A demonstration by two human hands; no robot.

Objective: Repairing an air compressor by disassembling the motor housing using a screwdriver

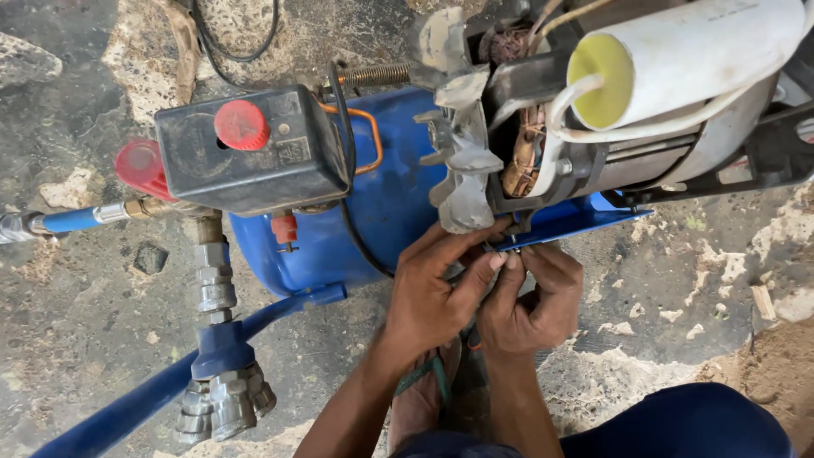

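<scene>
Two hands work at the blue bracket under a stripped motor on a blue tank.

The left hand (432, 293) and right hand (530, 297) are close together, fingertips pinched at the front edge of the bracket (564, 227); what they pinch is too small to tell. The bracket juts from the tank (386, 203), just below the motor (593, 127) with its grey fan (462, 144) and white capacitor (687, 59). Left of them sits a black switch box (254, 153) with a red knob (241, 125), above a metal fitting (216, 276) and blue hose (127, 407).
</scene>
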